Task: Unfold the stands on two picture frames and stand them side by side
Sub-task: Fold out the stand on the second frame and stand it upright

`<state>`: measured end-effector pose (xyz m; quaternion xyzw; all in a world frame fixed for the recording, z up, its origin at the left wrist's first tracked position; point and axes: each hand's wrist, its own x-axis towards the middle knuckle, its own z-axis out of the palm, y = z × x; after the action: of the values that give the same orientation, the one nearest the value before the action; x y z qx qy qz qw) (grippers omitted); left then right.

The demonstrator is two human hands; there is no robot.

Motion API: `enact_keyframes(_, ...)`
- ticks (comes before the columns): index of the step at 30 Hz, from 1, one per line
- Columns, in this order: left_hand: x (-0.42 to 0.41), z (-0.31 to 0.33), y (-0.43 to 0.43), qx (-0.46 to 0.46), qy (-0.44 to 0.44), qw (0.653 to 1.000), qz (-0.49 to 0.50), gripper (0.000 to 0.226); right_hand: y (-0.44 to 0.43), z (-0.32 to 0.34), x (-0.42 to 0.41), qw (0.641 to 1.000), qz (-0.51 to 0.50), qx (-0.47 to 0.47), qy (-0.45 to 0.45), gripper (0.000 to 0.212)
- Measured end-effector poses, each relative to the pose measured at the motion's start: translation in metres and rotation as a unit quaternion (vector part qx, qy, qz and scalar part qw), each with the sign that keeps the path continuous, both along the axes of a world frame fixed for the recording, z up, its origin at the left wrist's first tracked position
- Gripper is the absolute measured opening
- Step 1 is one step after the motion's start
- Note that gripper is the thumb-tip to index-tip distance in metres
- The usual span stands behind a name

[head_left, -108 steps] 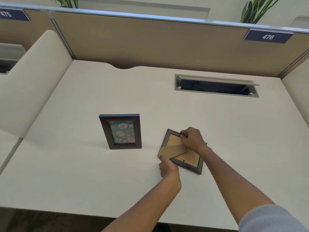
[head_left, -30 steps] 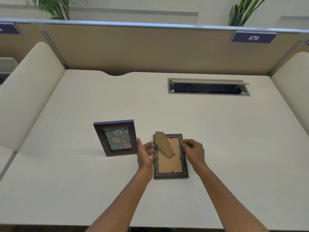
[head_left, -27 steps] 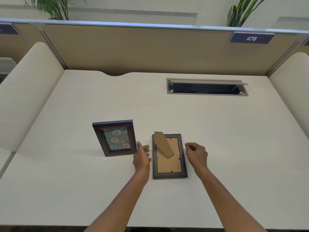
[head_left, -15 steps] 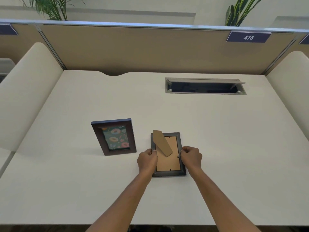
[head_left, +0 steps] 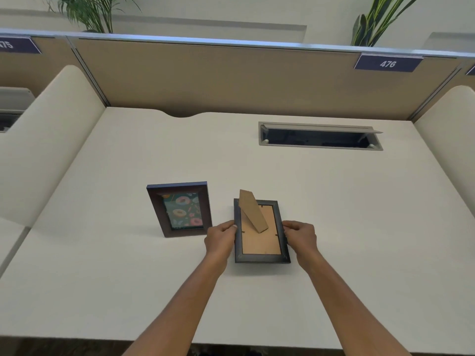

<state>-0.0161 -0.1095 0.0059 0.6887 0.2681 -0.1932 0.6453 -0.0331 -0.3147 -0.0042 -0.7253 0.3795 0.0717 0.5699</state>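
Note:
A dark brown picture frame [head_left: 180,209] with a donut print stands upright on the white desk [head_left: 128,278], facing me. To its right a second dark frame [head_left: 261,242] shows its tan backing, with its cardboard stand [head_left: 252,210] folded out and sticking up. My left hand [head_left: 220,240] grips this frame's left edge and my right hand [head_left: 300,237] grips its right edge. Its near edge seems slightly lifted off the desk.
A long cable slot [head_left: 320,136] with a raised flap is set into the desk at the back right. A tan partition [head_left: 231,78] closes the far side, and cream dividers [head_left: 46,150] flank both sides. The desk's front edge lies close below my forearms.
Both hands came in from beside the face-down frame and closed on its side edges half a second ago. They still hold it. The standing frame has not moved.

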Motion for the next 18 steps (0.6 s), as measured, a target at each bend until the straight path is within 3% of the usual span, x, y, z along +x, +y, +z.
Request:
enact_keyframes(2, 0.008, 0.000, 0.005, -0.021, -0.011, 1.000, 0.008, 0.031, -0.005, 0.003, 0.003, 0.999, -0.009, 0.039, -0.011, 0.027)
enact_keyframes(6, 0.019, 0.006, 0.010, -0.062, -0.023, 0.997, 0.031, 0.011, -0.009, 0.016, 0.003, 0.992, -0.016, 0.119, -0.039, 0.031)
enact_keyframes(13, 0.023, 0.014, 0.009, -0.118, -0.030, 0.990, 0.068, 0.016, -0.014, 0.030, 0.004, 0.969, -0.037, 0.221, -0.101, 0.035)
enact_keyframes(18, 0.019, 0.014, 0.003, -0.100, -0.045, 0.992, 0.057, 0.018, -0.013, 0.026, 0.005, 0.969, 0.009, 0.174, -0.173, 0.030)
